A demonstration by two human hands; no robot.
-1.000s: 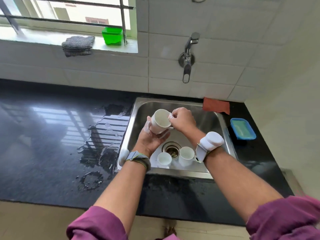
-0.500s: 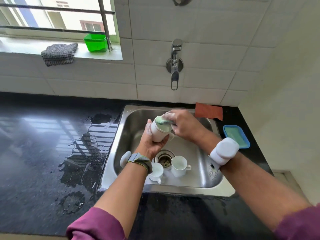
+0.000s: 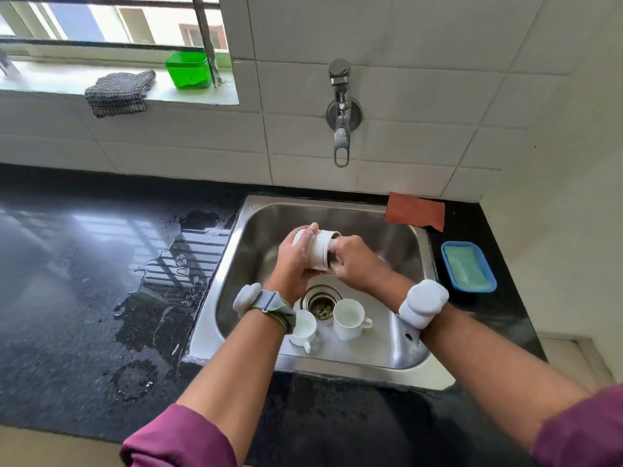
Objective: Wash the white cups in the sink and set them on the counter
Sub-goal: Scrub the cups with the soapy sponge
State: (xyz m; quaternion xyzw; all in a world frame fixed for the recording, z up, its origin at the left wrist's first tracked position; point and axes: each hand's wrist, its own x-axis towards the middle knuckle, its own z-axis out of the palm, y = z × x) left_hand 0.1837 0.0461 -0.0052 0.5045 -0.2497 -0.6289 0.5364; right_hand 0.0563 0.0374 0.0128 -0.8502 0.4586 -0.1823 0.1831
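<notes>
Left hand point(image 3: 295, 261) grips a white cup point(image 3: 318, 251) tipped sideways over the sink point(image 3: 337, 374), and the right hand point(image 3: 354, 261) pinches its rim with fingers tucked inside. Two spare cups point(image 3: 349, 318) sit by the drain point(image 3: 320, 301) underneath, with the left wrist covering part of one. Puddly counter point(image 3: 84, 281) on the left, blue soap tray point(image 3: 468, 266) on the right.

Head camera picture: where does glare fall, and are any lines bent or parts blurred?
In the head view, daylight from the window glares on the wet counter, mirroring the bars; the wide lens bends the tile lines; the held cup looks slightly soft.
</notes>
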